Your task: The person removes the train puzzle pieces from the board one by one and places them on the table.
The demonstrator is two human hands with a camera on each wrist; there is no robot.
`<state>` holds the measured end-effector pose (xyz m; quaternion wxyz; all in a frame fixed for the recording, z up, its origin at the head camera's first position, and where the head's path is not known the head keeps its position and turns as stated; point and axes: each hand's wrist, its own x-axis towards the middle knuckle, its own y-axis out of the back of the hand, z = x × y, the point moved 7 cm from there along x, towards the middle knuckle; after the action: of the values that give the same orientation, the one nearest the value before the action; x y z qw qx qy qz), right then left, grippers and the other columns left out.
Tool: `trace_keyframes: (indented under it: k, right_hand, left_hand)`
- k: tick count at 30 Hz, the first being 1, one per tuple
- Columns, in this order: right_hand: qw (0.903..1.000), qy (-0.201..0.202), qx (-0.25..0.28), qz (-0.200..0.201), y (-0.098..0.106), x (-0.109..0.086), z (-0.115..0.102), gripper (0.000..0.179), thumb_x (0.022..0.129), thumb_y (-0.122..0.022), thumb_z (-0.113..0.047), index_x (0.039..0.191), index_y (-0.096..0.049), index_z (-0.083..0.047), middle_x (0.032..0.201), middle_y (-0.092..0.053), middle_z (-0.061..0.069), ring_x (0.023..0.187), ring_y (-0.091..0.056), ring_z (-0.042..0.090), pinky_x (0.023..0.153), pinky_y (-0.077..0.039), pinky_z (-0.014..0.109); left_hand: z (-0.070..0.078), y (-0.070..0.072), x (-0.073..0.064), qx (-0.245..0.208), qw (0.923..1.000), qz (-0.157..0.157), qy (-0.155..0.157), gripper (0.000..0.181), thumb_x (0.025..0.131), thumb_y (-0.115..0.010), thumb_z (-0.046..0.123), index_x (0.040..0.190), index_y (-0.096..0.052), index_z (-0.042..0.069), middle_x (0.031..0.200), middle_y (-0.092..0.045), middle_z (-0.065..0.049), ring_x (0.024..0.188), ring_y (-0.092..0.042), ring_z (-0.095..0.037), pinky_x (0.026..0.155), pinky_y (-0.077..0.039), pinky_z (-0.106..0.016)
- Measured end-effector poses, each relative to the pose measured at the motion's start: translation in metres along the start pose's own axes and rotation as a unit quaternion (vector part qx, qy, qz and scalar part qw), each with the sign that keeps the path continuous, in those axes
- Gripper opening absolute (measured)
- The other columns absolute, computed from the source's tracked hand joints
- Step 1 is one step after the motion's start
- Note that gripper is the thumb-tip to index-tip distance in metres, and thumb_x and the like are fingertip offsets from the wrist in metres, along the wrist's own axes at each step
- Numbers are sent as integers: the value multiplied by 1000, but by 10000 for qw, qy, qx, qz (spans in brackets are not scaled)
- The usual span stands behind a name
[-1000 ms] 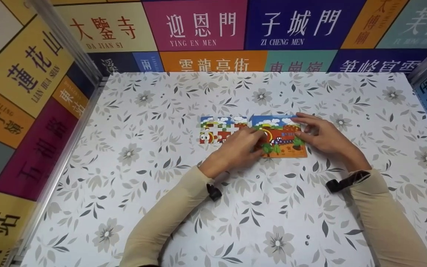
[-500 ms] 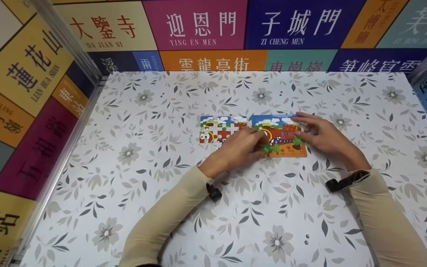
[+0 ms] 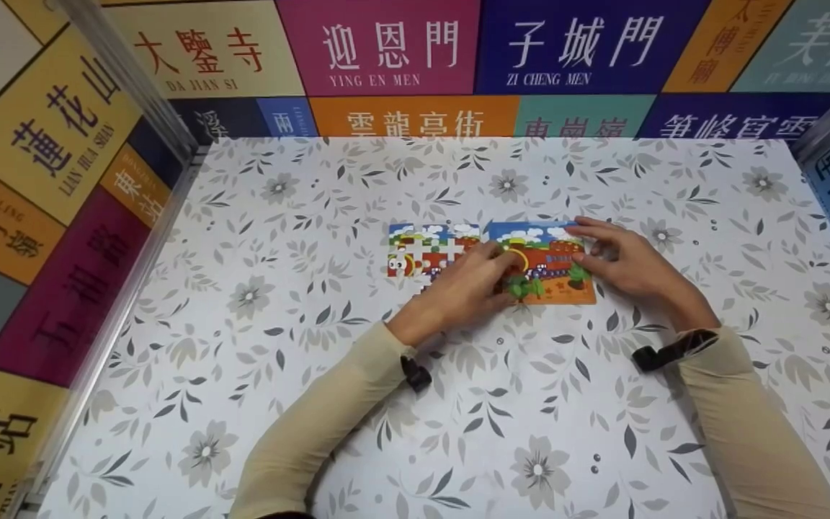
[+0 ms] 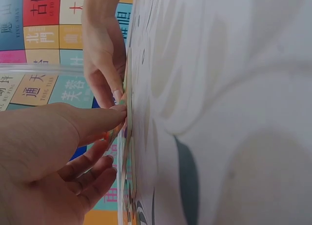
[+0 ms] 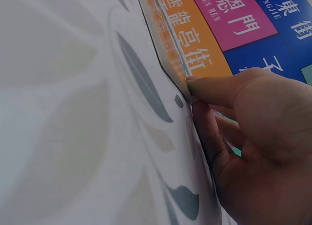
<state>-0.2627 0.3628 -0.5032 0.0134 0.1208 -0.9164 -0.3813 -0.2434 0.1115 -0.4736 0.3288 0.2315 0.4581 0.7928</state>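
Note:
A jigsaw puzzle (image 3: 559,290) with a red train picture lies on the flowered table. My left hand (image 3: 462,285) leans over its left side, thumb and forefinger pinching a small puzzle piece (image 4: 116,130) low over the picture. The other left fingers are loosely bent, and this hand covers the puzzle's lower left part. My right hand (image 3: 624,263) holds the puzzle by its right side, forefinger at the top right corner and thumb (image 5: 209,88) at the edge. Left of the puzzle, several loose pieces (image 3: 402,265) lie spread apart, partly behind my left hand.
The white table (image 3: 357,432) has a grey flower and leaf pattern. Panels with large lettering (image 3: 393,50) stand along the back and both sides. A black strap (image 3: 415,373) sits on my left wrist, another black strap (image 3: 656,357) on my right.
The piece with green trees at my left fingertips shifts slightly to the right over the picture. Both hands otherwise keep almost the same place.

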Motion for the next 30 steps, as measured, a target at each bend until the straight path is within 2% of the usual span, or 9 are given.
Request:
trace_keyframes:
  k: [2,5,9,13,19,23,30]
  right_hand:
    - [10000,21,33,0,0,0,-1,50,109,-68,-30,157,-59,-25,177,-36,3,105,-60,13,88,-45,20]
    - [9997,258,16,36,1,0,-4,50,108,-70,-25,156,-60,-20,175,-39,9,102,-59,11,86,-44,17]
    - [9985,542,-9,82,2,0,-8,50,106,-72,-19,155,-61,-14,172,-42,16,98,-59,9,82,-44,14]
    - [9986,515,11,91,2,0,-8,50,106,-72,-19,155,-61,-15,173,-41,16,97,-58,7,81,-44,13]
    - [9984,556,-44,103,2,0,-8,50,106,-72,-18,154,-62,-15,172,-42,16,98,-59,7,82,-44,14]
    - [9986,517,-25,102,2,0,-7,50,106,-72,-19,155,-61,-16,173,-41,16,98,-59,8,82,-44,13]
    - [9990,431,28,102,2,0,-7,51,106,-72,-20,155,-61,-16,174,-40,14,99,-58,9,83,-44,14]
  left_hand:
    - [-1,0,0,-1,9999,-62,110,48,101,-78,32,144,-64,17,136,-57,-3,119,-55,-16,102,-53,-31]
    - [-1,-1,0,-42,9997,-123,223,50,101,-78,32,146,-63,18,138,-55,-2,120,-54,-15,103,-53,-30]
    - [-1,-2,-1,-21,9996,-126,261,47,101,-78,32,144,-63,21,139,-54,-1,120,-53,-14,102,-53,-29]
    - [-1,-1,-2,50,9996,-101,245,47,101,-78,33,144,-62,23,139,-55,0,121,-54,-15,103,-52,-31]
    - [0,-1,-2,227,9997,-81,56,54,101,-77,33,150,-59,21,138,-62,-1,127,-57,-18,108,-52,-34]
    - [0,-1,-2,334,9994,-49,-40,55,102,-76,33,152,-57,21,138,-66,-2,125,-60,-19,107,-53,-35]
    - [4,0,0,662,9969,66,-414,50,102,-76,33,150,-64,22,136,-73,-2,122,-64,-22,104,-54,-37]
